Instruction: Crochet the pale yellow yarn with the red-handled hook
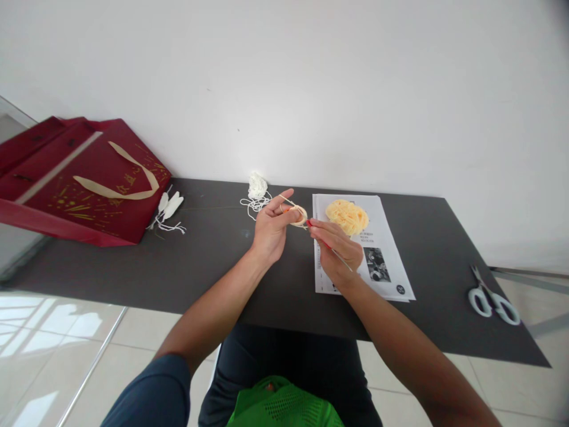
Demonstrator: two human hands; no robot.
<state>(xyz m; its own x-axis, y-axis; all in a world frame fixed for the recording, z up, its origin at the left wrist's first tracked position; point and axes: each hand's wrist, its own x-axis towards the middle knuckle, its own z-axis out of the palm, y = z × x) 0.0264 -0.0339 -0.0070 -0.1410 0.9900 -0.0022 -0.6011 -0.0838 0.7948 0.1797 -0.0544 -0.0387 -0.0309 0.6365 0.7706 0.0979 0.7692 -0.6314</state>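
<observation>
My left hand [272, 230] pinches a small ring of cream crochet work [300, 217] between thumb and fingers, with a strand of yarn running over the raised index finger. A bit of orange shows beside the piece. In my right hand [338, 249] is a crochet hook [329, 247] with a red grip and a thin metal shaft that sticks out past the palm. Its tip meets the right edge of the ring; whether a loop is on it is too small to tell. A yellow yarn ball [347, 217] lies just beyond my right hand.
Printed sheets [391, 279] lie beneath the yellow yarn on the dark table [213, 261]. White yarn [258, 186] sits by the wall. Small white pieces with strings [170, 206] lie near a red gift bag [89, 184] at left. Scissors [492, 301] rest at the right edge.
</observation>
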